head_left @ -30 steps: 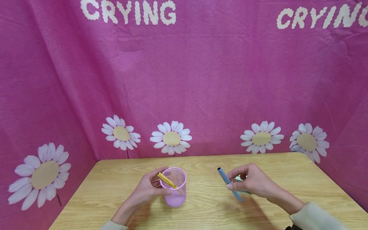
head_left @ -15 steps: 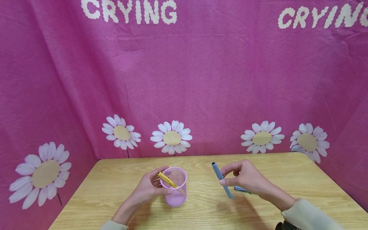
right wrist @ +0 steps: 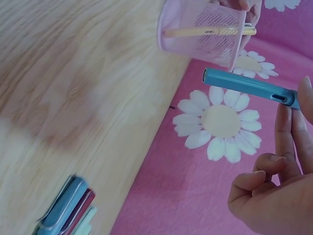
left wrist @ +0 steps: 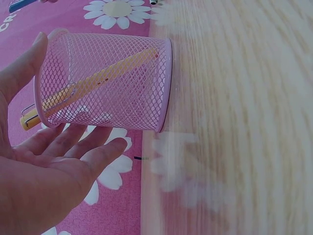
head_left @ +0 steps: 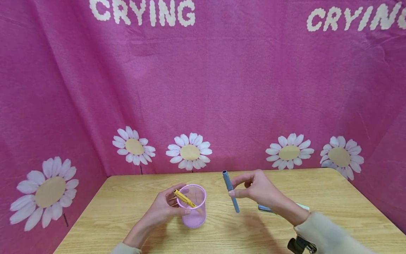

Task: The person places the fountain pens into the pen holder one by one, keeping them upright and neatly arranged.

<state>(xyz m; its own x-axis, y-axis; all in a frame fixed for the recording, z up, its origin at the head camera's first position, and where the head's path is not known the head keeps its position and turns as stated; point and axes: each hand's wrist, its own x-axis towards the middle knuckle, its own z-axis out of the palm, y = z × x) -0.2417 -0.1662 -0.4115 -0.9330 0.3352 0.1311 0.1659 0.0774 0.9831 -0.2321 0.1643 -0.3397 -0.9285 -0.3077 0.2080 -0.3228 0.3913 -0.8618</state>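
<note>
In the head view my left hand (head_left: 160, 210) holds a pink mesh pen cup (head_left: 194, 221) near its rim, thumb on the near side and fingers on the far side. The cup stands upright on the table. A yellow pen (left wrist: 102, 78) leans inside it, its clip end poking out past the rim. To the right, my right hand (head_left: 260, 190) pinches a blue pen (right wrist: 244, 84) between thumb and fingertips. That pen is held above the table, nearly upright, cap end up, apart from the cup. The right hand's ring and little fingers are curled in.
Beneath my right forearm lie another blue pen (right wrist: 62, 203), a dark red pen (right wrist: 79, 211) and a mint green pen (right wrist: 86, 223), side by side on the wooden table (head_left: 127, 201). A pink cloth (head_left: 234, 88) with daisies hangs behind the table.
My right hand has moved left and slightly up with the blue pen, toward the cup, uncovering pens on the table. The left hand and the cup have stayed put.
</note>
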